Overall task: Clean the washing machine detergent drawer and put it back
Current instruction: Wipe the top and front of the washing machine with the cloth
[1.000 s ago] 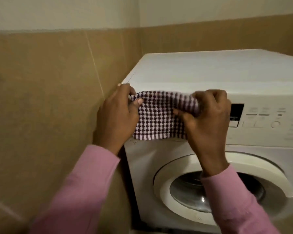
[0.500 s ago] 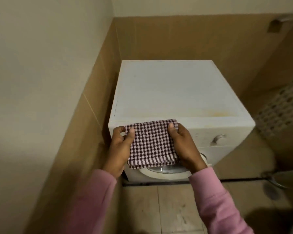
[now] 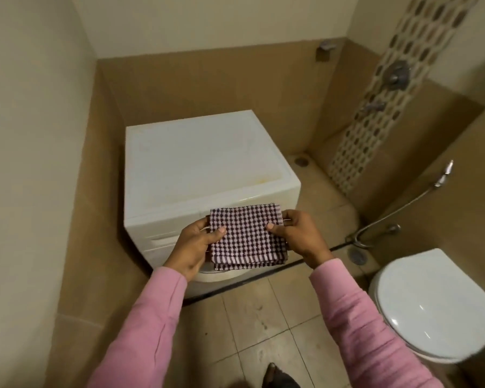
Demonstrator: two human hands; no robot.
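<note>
A folded purple-and-white checked cloth (image 3: 247, 236) hangs in the air in front of the white washing machine (image 3: 196, 169). My left hand (image 3: 192, 247) pinches the cloth's left edge, thumb on top. My right hand (image 3: 298, 238) pinches its right edge the same way. The detergent drawer front (image 3: 163, 242) shows as a closed white panel at the machine's upper left, just left of my left hand. The cloth and hands hide the control panel and most of the door.
The machine stands in a corner against tan tiled walls. A white toilet (image 3: 434, 309) with its lid down is at the right. A hand spray hose (image 3: 403, 208) hangs on the right wall. A floor drain (image 3: 357, 256) lies beside the machine.
The view has pulled back and risen; the machine now looks smaller and farther. Both hands have drawn the cloth away from the machine's front, still holding it by its two edges.
</note>
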